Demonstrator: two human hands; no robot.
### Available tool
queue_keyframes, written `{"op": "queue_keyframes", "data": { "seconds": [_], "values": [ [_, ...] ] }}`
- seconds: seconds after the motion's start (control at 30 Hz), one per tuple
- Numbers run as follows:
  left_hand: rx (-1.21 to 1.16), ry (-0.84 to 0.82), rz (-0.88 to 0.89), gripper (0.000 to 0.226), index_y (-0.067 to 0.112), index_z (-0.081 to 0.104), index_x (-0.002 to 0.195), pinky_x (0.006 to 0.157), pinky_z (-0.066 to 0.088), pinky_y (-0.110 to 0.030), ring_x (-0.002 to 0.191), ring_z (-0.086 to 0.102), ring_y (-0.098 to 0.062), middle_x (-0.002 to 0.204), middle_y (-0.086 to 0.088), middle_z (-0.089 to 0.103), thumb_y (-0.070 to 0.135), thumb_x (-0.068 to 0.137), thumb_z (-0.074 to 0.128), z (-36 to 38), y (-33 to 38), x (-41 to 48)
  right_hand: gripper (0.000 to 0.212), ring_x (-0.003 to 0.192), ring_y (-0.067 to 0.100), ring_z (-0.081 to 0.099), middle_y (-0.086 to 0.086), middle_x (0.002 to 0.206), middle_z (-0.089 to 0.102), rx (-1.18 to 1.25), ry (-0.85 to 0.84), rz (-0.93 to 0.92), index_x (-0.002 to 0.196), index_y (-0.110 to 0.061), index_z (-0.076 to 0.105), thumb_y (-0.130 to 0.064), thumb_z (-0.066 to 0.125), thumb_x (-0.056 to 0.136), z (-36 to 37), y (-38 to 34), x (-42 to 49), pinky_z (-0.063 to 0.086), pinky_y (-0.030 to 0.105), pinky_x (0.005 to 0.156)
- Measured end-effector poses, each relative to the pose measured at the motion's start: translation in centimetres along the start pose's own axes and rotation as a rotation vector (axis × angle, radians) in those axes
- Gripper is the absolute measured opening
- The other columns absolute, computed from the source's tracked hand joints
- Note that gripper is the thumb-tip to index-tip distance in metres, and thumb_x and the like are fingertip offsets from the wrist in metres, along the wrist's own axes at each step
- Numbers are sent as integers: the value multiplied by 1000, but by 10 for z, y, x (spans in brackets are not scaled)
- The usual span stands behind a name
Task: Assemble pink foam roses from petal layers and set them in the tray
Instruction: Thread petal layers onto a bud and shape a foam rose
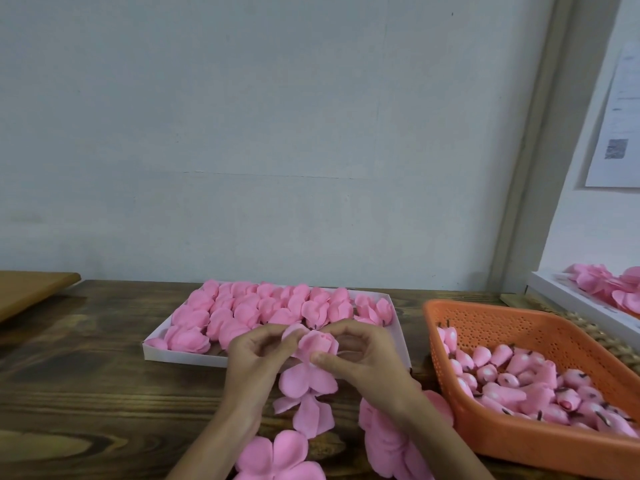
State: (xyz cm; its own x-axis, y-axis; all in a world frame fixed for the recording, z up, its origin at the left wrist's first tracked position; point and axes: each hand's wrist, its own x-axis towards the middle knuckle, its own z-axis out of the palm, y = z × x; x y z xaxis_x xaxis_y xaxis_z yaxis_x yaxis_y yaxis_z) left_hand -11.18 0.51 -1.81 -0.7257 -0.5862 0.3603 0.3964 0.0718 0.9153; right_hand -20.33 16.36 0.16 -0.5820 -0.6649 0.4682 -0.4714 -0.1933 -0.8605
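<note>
A half-built pink foam rose (317, 342) is held up between both hands just in front of the white tray (180, 356). My left hand (254, 358) pinches its left petals and my right hand (360, 358) grips its right side with the thumb on the base. A petal layer (306, 377) hangs beneath the rose. The tray holds several finished pink roses (242, 311) in rows. Loose petal layers lie on the wooden table: one (277, 455) near the bottom edge, a pile (388, 441) under my right forearm.
An orange perforated basket (491, 327) at the right holds several pink rose buds (519, 379). A white box of pink petals (609, 289) sits at the far right. A lighter wooden board (31, 289) lies at the left. A grey wall stands behind the table.
</note>
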Motion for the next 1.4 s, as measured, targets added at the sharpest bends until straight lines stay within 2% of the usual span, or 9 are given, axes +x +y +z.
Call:
{"op": "queue_keyframes", "data": {
  "seconds": [0.3, 0.5, 0.67, 0.77, 0.87, 0.97, 1.07, 1.17, 1.4],
  "values": [
    [32, -88, 88, 19, 15, 83, 86, 71, 61, -30, 86, 75, -26, 89, -11, 77, 32, 81, 75, 2, 5, -3, 20, 97, 22, 76, 3, 102, 78, 45, 18, -8, 98, -27, 76, -27, 86, 81, 1, 1, 1, 64, 41, 82],
    [48, -173, 134, 20, 22, 84, 95, 76, 63, -32, 95, 75, -26, 100, -9, 78, 36, 81, 85, 2, 10, -2, 22, 99, 25, 76, 6, 103, 78, 111, 48, -36, 101, -19, 75, -19, 86, 82, -3, 3, 3, 62, 34, 80],
    [26, -192, 57, 29, 20, 81, 103, 80, 62, -33, 100, 75, -25, 104, -6, 79, 40, 88, 69, 0, 8, -2, 33, 101, 14, 75, -5, 107, 78, 66, 89, -41, 107, -32, 78, -16, 87, 80, -4, 0, 4, 59, 22, 79],
    [-36, -191, -18, 24, 14, 79, 110, 87, 61, -51, 104, 75, -35, 110, -14, 78, 22, 100, 59, -4, 4, 3, 24, 99, 14, 76, -4, 104, 79, 29, 68, -62, 101, -32, 80, -16, 84, 84, -5, -3, 3, 59, 21, 78],
    [-58, -140, -41, 25, 19, 81, 102, 80, 64, -43, 99, 76, -31, 105, -12, 79, 9, 101, 58, -1, 2, 4, 19, 95, 15, 76, -2, 100, 79, 50, 46, -27, 97, -30, 79, -21, 85, 81, 2, -4, 1, 59, 24, 76],
    [-94, -80, -113, 30, 28, 82, 92, 72, 62, -30, 94, 76, -23, 98, -4, 80, 14, 101, 58, 5, 1, 2, 19, 94, 15, 76, -1, 99, 80, 28, 23, -5, 96, -31, 79, -25, 86, 79, 13, -2, -1, 60, 29, 75],
    [-137, -113, -256, 22, 31, 83, 94, 81, 57, -38, 97, 75, -21, 102, -1, 80, 37, 97, 62, 7, -3, -1, 18, 99, 16, 76, -5, 108, 78, -20, 2, -42, 97, -28, 80, -19, 83, 82, 23, 0, -4, 63, 34, 80],
    [-274, -95, -398, 38, 33, 85, 86, 74, 56, -39, 82, 78, -17, 94, 1, 81, 62, 80, 60, 11, -5, -4, 20, 102, 14, 75, -12, 115, 76, -92, 12, -77, 98, -27, 80, -14, 80, 82, 27, -3, -7, 64, 39, 84],
    [-271, -7, -432, 59, 16, 81, 77, 67, 58, -32, 76, 76, -15, 83, -7, 77, 66, 91, 53, 18, -21, -1, 28, 82, 7, 71, -17, 89, 73, -333, 134, -93, 94, -32, 73, -20, 85, 72, 37, -4, -11, 60, 26, 68]
  ]
}}
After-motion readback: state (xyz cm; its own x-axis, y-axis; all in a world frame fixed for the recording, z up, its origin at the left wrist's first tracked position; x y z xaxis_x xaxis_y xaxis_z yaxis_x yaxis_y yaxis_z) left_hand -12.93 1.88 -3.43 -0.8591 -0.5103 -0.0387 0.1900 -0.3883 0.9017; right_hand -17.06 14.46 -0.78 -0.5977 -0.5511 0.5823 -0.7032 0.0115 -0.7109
